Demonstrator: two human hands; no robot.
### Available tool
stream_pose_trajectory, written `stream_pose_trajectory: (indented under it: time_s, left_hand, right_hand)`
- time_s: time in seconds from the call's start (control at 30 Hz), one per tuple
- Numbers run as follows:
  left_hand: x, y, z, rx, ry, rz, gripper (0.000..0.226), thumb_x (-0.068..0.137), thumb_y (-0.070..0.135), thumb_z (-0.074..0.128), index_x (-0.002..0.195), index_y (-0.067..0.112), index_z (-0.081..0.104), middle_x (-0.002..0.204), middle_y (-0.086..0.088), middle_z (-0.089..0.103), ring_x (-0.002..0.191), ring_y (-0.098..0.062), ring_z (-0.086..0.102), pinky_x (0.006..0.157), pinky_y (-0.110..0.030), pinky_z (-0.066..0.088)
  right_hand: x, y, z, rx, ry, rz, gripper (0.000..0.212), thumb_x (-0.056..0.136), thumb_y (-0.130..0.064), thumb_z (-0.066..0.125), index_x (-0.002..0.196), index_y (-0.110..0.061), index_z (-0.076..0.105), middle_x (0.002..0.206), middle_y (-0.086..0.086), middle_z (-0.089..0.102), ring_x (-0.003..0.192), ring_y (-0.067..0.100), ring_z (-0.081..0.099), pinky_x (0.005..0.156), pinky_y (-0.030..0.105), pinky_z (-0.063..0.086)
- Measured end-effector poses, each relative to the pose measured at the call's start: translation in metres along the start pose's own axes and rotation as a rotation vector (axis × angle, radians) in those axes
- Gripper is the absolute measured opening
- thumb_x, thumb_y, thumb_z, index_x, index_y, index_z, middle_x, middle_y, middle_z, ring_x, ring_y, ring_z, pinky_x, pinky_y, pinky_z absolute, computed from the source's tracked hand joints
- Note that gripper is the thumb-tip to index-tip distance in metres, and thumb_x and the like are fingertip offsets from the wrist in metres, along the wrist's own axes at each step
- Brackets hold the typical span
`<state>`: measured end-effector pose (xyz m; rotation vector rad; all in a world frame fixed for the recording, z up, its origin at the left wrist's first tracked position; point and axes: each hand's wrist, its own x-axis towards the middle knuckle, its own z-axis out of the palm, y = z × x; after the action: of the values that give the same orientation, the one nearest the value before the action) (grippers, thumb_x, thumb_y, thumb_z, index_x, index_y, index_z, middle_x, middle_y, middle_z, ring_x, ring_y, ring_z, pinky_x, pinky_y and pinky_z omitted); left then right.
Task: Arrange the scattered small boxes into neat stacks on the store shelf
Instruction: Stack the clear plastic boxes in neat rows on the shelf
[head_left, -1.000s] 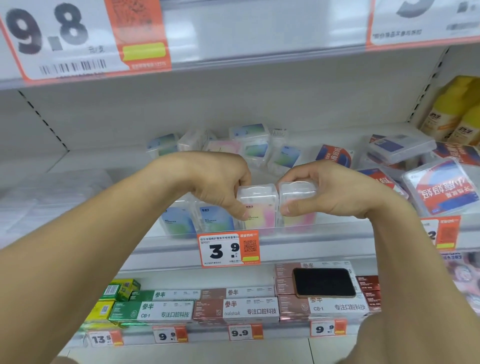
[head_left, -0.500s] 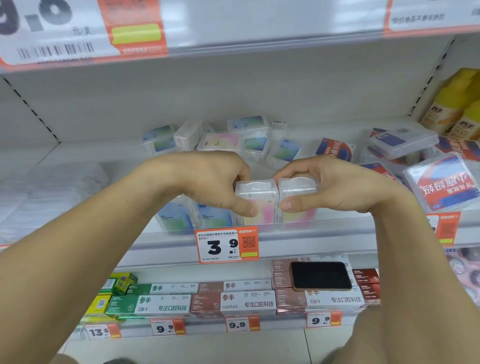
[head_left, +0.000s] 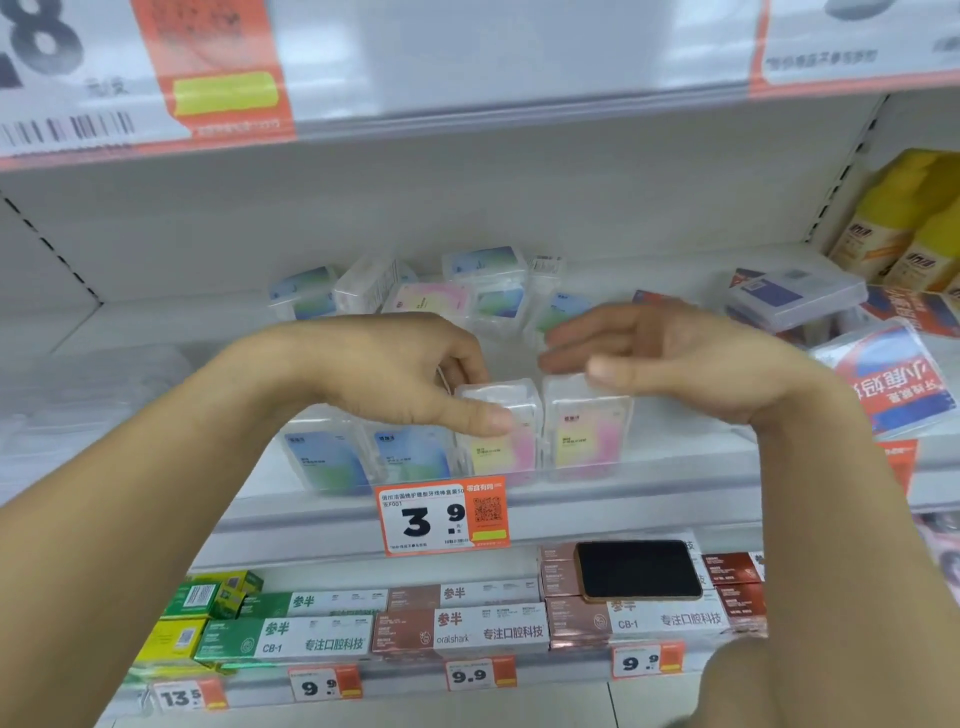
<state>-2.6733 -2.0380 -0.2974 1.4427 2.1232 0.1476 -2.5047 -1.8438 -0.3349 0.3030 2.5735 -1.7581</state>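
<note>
Four clear boxes (head_left: 497, 431) line the white shelf's (head_left: 156, 332) front edge; left hand (head_left: 395, 371) pinches one, right hand (head_left: 670, 358) hovers spread, blurred.

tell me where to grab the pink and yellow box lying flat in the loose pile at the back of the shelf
Take the pink and yellow box by its two short ends, coming down from above and in front. It lies flat, label up, with clear boxes crowding it on both sides, so its top and near edge look the easiest way in. The open right hand hovers nearer the pile; the left hand rests on the front-row box.

Black phone (head_left: 639, 569) atop toothpaste boxes (head_left: 457, 626)
</note>
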Motion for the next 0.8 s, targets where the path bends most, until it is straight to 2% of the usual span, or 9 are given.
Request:
stream_pose_trajectory:
  time_s: [0.07,0.13,0.2,0.33,0.47,0.53,0.6,0.7,0.8]
  left_hand:
    - [-0.001,-0.002,-0.010,-0.085,0.076,-0.011,0.059,0.067,0.082,0.055,0.099,0.034,0.067,0.095,0.018,0.072,0.091,0.001,0.066,0.088,-0.028,0.052]
    - [0.008,-0.003,-0.022,-0.247,0.203,-0.036,0.041,0.084,0.061,0.056,0.097,0.024,0.070,0.091,0.011,0.075,0.084,-0.006,0.070,0.082,-0.029,0.055]
    - [0.025,-0.005,-0.034,-0.359,0.347,-0.061,0.027,0.092,0.038,0.058,0.094,0.014,0.070,0.088,0.003,0.076,0.077,-0.014,0.072,0.079,-0.036,0.058]
    - [0.069,-0.018,-0.046,-0.252,0.575,-0.112,0.016,0.087,0.022,0.058,0.089,0.010,0.069,0.083,-0.003,0.074,0.068,-0.017,0.065,0.065,-0.034,0.056]
    - [0.108,-0.029,-0.049,-0.063,0.506,-0.196,0.039,0.089,0.008,0.051,0.127,0.015,0.048,0.107,-0.006,0.055,0.090,-0.023,0.054,0.058,-0.027,0.041]
    - [0.123,-0.037,-0.051,0.006,0.511,-0.236,0.047,0.092,0.010,0.050,0.137,0.015,0.037,0.124,-0.012,0.048,0.105,-0.028,0.052,0.073,-0.033,0.047]
    - [0.134,-0.044,-0.053,0.061,0.535,-0.285,0.053,0.096,0.028,0.048,0.142,0.012,0.030,0.131,-0.015,0.046,0.116,-0.031,0.048,0.091,-0.041,0.046]
    - [0.143,-0.048,-0.056,-0.016,0.462,-0.371,0.071,0.094,0.046,0.045,0.146,0.005,0.018,0.115,-0.011,0.060,0.100,-0.028,0.058,0.086,-0.036,0.047]
    - [0.145,-0.046,-0.057,0.000,0.405,-0.374,0.067,0.093,0.049,0.047,0.142,0.006,0.031,0.114,-0.005,0.058,0.097,-0.024,0.054,0.088,-0.034,0.045]
  right_hand:
    - [0.017,0.005,-0.018,0.130,0.279,0.048,0.040,0.081,-0.038,0.076,0.113,-0.016,0.067,0.108,0.001,0.076,0.103,0.017,0.071,0.097,0.041,0.053]
    - [0.046,0.015,-0.031,-0.157,0.521,0.135,0.031,0.085,-0.037,0.073,0.108,-0.017,0.069,0.107,0.001,0.074,0.096,0.016,0.070,0.090,0.035,0.056]
    - [0.071,0.024,-0.029,-0.478,0.505,0.209,0.042,0.084,-0.043,0.071,0.119,-0.022,0.062,0.121,0.003,0.066,0.103,0.018,0.063,0.089,0.030,0.051]
    - [0.085,0.036,-0.013,-0.602,0.419,0.300,0.068,0.082,-0.053,0.069,0.138,-0.024,0.045,0.133,0.006,0.055,0.124,0.027,0.049,0.088,0.032,0.041]
    - [0.085,0.031,-0.006,-0.593,0.500,0.200,0.083,0.071,-0.039,0.084,0.140,-0.022,0.042,0.130,0.008,0.041,0.125,0.030,0.040,0.095,0.038,0.041]
    - [0.081,0.026,-0.003,-0.546,0.529,0.142,0.089,0.062,-0.031,0.091,0.138,-0.021,0.046,0.126,0.005,0.039,0.121,0.027,0.044,0.094,0.036,0.044]
    - [0.075,0.025,-0.008,-0.558,0.512,0.137,0.080,0.059,-0.035,0.092,0.129,-0.021,0.056,0.120,0.004,0.045,0.110,0.022,0.051,0.084,0.028,0.041]
    - [0.062,0.027,-0.021,-0.518,0.501,0.128,0.061,0.053,-0.040,0.093,0.105,-0.033,0.061,0.104,0.000,0.053,0.089,0.015,0.056,0.069,0.024,0.039]
    - [0.050,0.028,-0.030,-0.410,0.520,0.070,0.056,0.056,-0.030,0.093,0.100,-0.032,0.057,0.102,-0.004,0.060,0.084,0.011,0.058,0.063,0.024,0.040]
